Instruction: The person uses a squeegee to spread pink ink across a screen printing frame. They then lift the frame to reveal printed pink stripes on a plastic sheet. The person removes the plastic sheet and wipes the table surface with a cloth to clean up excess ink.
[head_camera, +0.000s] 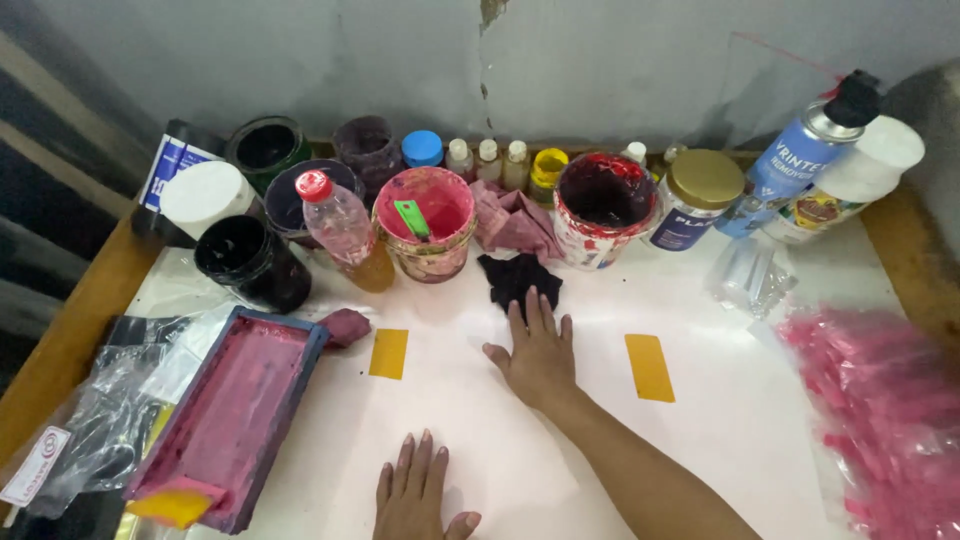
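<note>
Head view: both hands, left hand (418, 490) and right hand (540, 355), lie flat on white sheet (700, 430), fingers spread, holding nothing.

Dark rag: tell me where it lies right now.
Head view: the dark rag lies mid-table, just beyond the right hand, before the pink cloth, between two paint tubs.

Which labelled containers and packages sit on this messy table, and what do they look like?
Spray can: back right, tilted, blue label, black cap.
Jar: beside the can, gold lid, blue-and-white label.
White bottle: far right, tilted, colourful label.
Black container: back left, blue-and-white label.
Clear bags: front left, red-and-white sticker.
</note>
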